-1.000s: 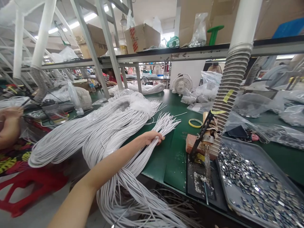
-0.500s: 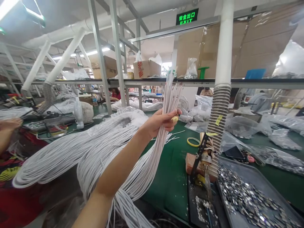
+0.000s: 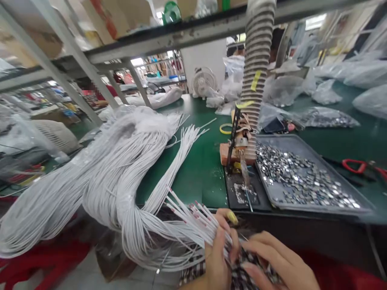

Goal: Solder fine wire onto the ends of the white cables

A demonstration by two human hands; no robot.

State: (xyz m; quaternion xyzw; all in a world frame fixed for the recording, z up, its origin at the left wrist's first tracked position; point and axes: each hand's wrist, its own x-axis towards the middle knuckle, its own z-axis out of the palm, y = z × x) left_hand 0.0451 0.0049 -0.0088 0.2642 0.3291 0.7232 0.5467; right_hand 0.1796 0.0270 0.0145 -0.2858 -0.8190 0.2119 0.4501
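My left hand [image 3: 222, 239], with a yellow cover on one fingertip, is closed round a bundle of thin white cables [image 3: 193, 215]. Their reddish-tipped ends fan out above the fist, toward the upper left. Close on its right is my right hand [image 3: 279, 259], fingers stretched leftward, with a gap between thumb and fingers. Beneath both hands lies black-and-white checked cloth [image 3: 193, 274], partly hidden. Long loops of white cable [image 3: 105, 173] hang over the table's front edge at left. Another group of cable ends [image 3: 181, 157] rests on the green table [image 3: 208, 177].
A grey tray [image 3: 326, 209] of small shiny metal pieces sits at right, with red-handled pliers [image 3: 353, 165] beyond. Left of it are a soldering stand [image 3: 234, 149] and a ribbed duct [image 3: 256, 60]. Plastic bags [image 3: 326, 117], a fan [image 3: 204, 80] and yellow tape [image 3: 225, 129] lie farther back.
My left hand has come down and toward me from its raised position, still gripping the cables. My right hand has entered view beside it. The view has tilted down and turned right.
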